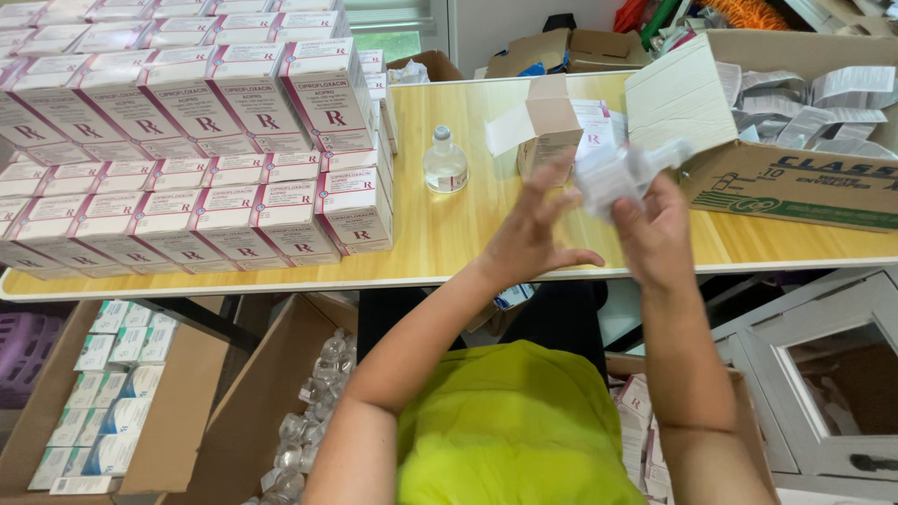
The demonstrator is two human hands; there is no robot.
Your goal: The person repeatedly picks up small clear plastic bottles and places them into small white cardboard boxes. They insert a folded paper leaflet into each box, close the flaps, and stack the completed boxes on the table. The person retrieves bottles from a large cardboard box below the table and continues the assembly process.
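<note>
The right hand (659,234) pinches a clear bottle wrapped in a paper leaflet (617,176) above the wooden table (468,234), while the left hand (533,229) hovers beside it, fingers spread, apparently to steady the wrap near the open carton (552,126).

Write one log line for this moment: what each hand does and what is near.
right hand: holds clear bottle | left hand: open, beside it | near: open small carton, standing bottle, stacked cartons
</note>
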